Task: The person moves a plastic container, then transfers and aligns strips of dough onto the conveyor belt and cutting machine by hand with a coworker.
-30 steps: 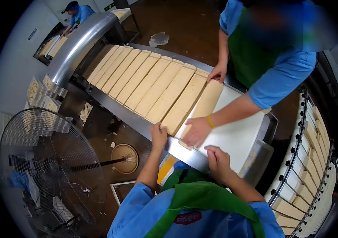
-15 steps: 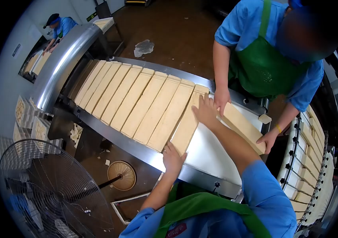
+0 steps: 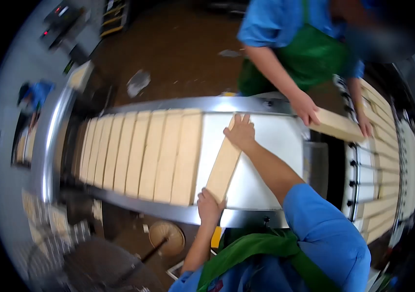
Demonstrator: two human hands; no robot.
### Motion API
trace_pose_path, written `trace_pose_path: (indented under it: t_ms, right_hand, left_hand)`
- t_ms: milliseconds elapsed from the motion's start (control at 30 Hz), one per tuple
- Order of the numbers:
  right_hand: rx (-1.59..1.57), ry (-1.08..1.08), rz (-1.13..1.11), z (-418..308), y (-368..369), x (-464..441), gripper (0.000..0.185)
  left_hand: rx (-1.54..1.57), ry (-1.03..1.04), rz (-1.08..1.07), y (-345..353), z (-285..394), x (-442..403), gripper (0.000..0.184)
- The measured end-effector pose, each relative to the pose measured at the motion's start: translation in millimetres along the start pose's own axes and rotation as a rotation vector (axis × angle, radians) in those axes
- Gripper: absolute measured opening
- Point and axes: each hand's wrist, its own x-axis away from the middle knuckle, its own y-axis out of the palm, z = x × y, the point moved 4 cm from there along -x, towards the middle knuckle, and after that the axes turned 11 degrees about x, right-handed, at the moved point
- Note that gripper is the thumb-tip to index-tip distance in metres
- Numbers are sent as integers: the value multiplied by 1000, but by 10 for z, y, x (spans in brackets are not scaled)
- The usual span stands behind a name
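Observation:
A long cream-coloured dough slab [image 3: 223, 166] lies slantwise on the white belt [image 3: 261, 175], apart from the row of similar slabs [image 3: 141, 153] on its left. My left hand [image 3: 210, 207] grips its near end, thumb on one side and fingers on the other. At the far end, my right hand [image 3: 241, 132] is wrapped over the slab. Across the belt, a co-worker's hand [image 3: 304, 107] and their other hand hold another slab [image 3: 339, 125] by its ends, over the gap at the belt's right end.
A curved second conveyor [image 3: 380, 160] on the right carries several slabs and has black knobs along its edge. Metal rails [image 3: 168, 103] border the belt. A rounded steel hood [image 3: 51, 146] stands at the left, a fan [image 3: 105, 265] at lower left. Another person [image 3: 37, 97] works farther back.
My hands have drawn their slab rightward, away from the row. The co-worker has lifted the other slab off the belt and moved it toward the right conveyor. My view has turned.

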Motion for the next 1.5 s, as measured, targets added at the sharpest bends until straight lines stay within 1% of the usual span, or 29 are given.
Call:
trace_pose_path:
  t_ms: [67,100,133,200,233,267,300,333,367,400,433,467,500,567,633,667,767,800,833,867,900,933,1000,1033,1167,1233,1367,1433,1500]
  right_hand:
    - [-48,143,62,596,-190,131,65]
    - [-79,225,40,893,-295,225,67]
    - [-118,307,18,1183,-375,314,69]
    - [-32,374,88,1719,-149,337,77]
    - [-72,405,22,1864,-222,444,81]
    - [-115,427,-42,2006,-315,540,84]
    - [-224,498,-8,2210,-298,628,86]
    - [-330,555,29,2406,-268,750,87]
    - [-546,662,94,2650,-253,903,84]
    - [-561,699,111,2876,-293,1047,84]
    - [-648,741,211,3099,-320,1221,81]
    - [-729,779,309,3314,-350,1411,79]
    - [-715,820,493,3554,-405,1611,74]
    - [-719,895,608,4103,-597,2079,71]
    - [-749,987,661,4628,-856,2523,68]
    - [-729,1053,640,4930,-839,2660,68]
    - [-606,1249,483,5721,-881,3033,71]
    - [-500,1258,389,6025,-827,3099,68]
    - [-393,1264,292,6325,-720,3157,66]
    - [-397,1267,301,6592,-664,3227,66]
    - [-314,1195,182,6843,-619,3242,63]
    - [-232,1121,63,7048,-562,3230,61]
    - [-226,1130,96,7411,-504,3197,60]
    - [-214,1141,120,7574,-470,3184,58]
    - [-301,1153,63,7904,-415,3151,60]
    - [-116,1233,287,8022,-252,3093,58]
    - [-224,1200,247,8129,-325,3174,54]
    - [-5,1178,339,8137,-320,3215,48]
    - [-37,1180,296,8187,-321,3238,51]
  left_hand:
    - [101,16,-140,150,230,28,84]
    - [160,48,-189,204,404,50,85]
    - [148,113,-245,286,549,75,86]
    - [93,83,-347,471,871,177,87]
    - [71,141,-406,593,993,210,87]
    - [10,107,-356,686,1076,197,86]
    - [-48,69,-296,788,1150,183,84]
    - [-64,109,-330,917,1204,201,84]
    - [-1,220,-230,987,1278,206,81]
    - [68,328,-128,1026,1420,213,77]
    - [116,352,-122,1106,1508,220,72]
    - [104,378,-141,1149,1677,256,72]
    - [161,423,-160,1195,1903,300,72]
    - [214,489,-197,1360,2346,402,73]
    - [251,663,-272,1572,2831,552,78]
    - [255,681,-278,1667,3061,625,78]
    - [326,908,-398,1911,3782,965,76]
    - [320,920,-398,2011,3965,1036,76]
    - [342,942,-501,2131,4127,1128,77]
    - [369,962,-599,2249,4258,1207,78]
    - [384,968,-665,2380,4329,1241,81]
    - [383,977,-660,2443,4396,1274,81]
    - [373,902,-826,2600,4525,1374,79]
    - [356,909,-854,2673,4566,1416,79]
    - [345,952,-814,3038,4597,1506,76]
    - [346,944,-827,3152,4675,1546,75]
    - [304,939,-843,3377,4825,1660,72]
    - [281,933,-835,3464,4870,1697,71]
    - [264,925,-822,3546,4912,1710,70]
